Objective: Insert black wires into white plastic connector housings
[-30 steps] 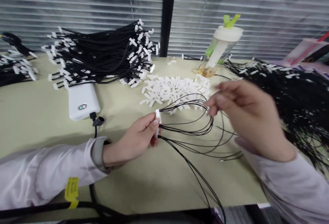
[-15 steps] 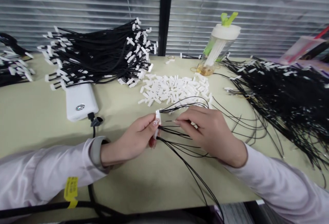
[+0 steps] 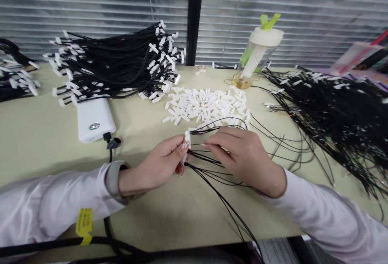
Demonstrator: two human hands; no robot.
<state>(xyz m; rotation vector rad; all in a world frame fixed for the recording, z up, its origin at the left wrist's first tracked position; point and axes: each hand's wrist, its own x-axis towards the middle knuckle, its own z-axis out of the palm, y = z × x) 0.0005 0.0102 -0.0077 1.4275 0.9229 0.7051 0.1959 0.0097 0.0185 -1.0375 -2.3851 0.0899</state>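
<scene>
- The left hand (image 3: pixel 157 165) is gripping a slim white connector housing (image 3: pixel 188 137), its thumb closing against the fingers behind; the lower fingers are partly hiding.
- That housing is standing roughly upright above the tabletop (image 3: pixel 151 225), in front of the pile of loose white housings (image 3: pixel 206 104).
- Several black wires (image 3: pixel 209 171) are running out of its right side in separate groups, some bending under the right hand (image 3: pixel 245 157) and others trailing toward the table's near edge.
- The right hand is pinching one thin wire (image 3: pixel 197 144) between thumb and forefinger, their tips nearly meeting; its remaining fingers are curling out of clear sight.
- The pinched wire's end is pointing at the housing's right side; whether it is touching cannot be told.
- A heap of finished-looking black cables with white connectors (image 3: pixel 115 62) is lying at the back left, just behind a white power bank (image 3: pixel 94 120).
- A clear bottle with a white lid (image 3: pixel 259 51) is standing behind the loose pile, and more black wires are sprawling at the right in a tangled heap (image 3: pixel 342 112).
</scene>
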